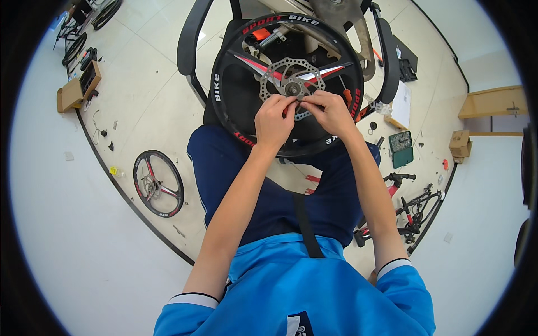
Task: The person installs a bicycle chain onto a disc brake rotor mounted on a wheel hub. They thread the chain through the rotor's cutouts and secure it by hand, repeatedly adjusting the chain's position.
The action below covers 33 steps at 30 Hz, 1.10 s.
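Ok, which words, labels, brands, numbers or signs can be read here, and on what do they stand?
Upper wheel: large, legible red and white lettering around its black rim, not copied out.
Floor wheel: smaller lettering on its black rim, only partly clear.
Blue shirt: light mark on a dark patch, too small to read.

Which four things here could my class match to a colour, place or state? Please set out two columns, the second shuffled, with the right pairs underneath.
Column one
1. Rotor
2. Loose wheel
3. Case
4. Shirt

Column two
A. Bright blue
B. Lying open on the floor to the right
C. Silver, close to the left hand and the right hand
D. On the floor, left of the person's legs

Pairs: 1-C, 2-D, 3-B, 4-A
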Tool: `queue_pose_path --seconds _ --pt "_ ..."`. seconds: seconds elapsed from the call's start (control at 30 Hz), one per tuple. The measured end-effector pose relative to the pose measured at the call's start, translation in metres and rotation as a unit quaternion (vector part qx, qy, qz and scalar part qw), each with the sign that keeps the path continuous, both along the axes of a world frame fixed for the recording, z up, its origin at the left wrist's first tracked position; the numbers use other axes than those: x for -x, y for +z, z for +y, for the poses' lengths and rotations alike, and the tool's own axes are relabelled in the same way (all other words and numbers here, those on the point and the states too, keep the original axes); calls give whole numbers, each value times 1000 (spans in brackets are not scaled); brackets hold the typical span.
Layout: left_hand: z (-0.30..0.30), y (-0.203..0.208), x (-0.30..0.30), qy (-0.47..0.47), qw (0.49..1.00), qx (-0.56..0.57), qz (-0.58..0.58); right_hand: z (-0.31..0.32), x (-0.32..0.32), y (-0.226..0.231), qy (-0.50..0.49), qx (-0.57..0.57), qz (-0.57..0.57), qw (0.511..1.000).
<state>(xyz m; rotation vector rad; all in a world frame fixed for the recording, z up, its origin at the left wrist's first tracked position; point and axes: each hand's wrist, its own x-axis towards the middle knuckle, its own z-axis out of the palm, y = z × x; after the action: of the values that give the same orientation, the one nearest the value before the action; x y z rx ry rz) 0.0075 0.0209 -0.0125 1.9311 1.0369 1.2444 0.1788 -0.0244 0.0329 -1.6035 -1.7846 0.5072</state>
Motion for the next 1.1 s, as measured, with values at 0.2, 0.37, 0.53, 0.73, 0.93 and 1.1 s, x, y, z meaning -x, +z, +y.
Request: queue_pose_path --seconds 0.2,0.37,0.53,0.73,0.93,1.1 --pt "0 -1 0 9 1000 4 3 9 -5 11 40 43 -41 997" --pt "2 1 1 13 999 -24 30 21 -13 22 84 93 -60 990" --pt "4 -1 -1 25 998 -54 30 9 -5 12 55 73 6 996" --pt "5 0 -2 24 998 -52 23 -14 12 6 -53 51 8 997" --pt "4 -1 -2 25 999 -42 19 -53 13 -17 -139 7 -11 990" --pt "3 -1 -1 29 999 -10 13 -61 30 -31 -172 17 59 983"
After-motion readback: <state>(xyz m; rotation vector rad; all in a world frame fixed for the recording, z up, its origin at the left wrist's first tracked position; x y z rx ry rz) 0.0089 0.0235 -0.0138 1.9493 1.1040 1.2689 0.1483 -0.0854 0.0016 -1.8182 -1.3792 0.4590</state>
